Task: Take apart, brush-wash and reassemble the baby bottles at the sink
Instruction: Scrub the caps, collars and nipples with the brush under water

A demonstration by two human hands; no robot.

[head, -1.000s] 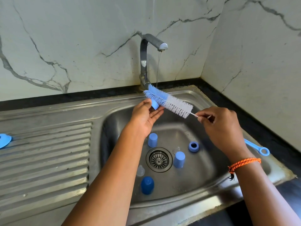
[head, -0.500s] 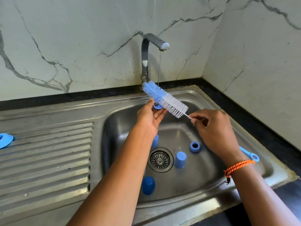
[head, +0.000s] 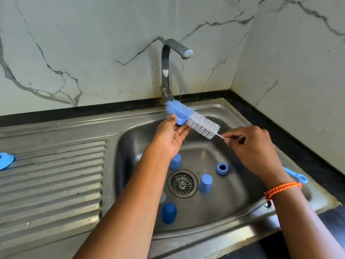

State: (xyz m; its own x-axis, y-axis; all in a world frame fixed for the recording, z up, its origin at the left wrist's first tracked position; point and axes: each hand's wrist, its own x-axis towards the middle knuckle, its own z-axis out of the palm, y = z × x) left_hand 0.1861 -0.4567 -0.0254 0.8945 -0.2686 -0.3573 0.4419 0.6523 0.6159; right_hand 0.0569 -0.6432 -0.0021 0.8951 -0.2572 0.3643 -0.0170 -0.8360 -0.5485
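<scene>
Two hands over the sink (head: 214, 107), head view only. My left hand (head: 170, 136) pinches a small blue bottle part (head: 180, 120) between thumb and fingertips, palm up, fingers mostly straight. My right hand (head: 255, 148) grips the thin wire stem of the brush (head: 194, 119), fingers curled round it; the blue handle loop (head: 298, 177) sticks out behind my wrist. Brush bristles lie across the part, blue tip just under the thin water stream (head: 182, 81) from the tap (head: 168, 68). In the basin: three blue caps (head: 205, 183) near the drain (head: 182, 183), one blue ring (head: 222, 168) right of it. Blue piece (head: 5, 160) sits on the drainboard, far left, cut off by the frame
</scene>
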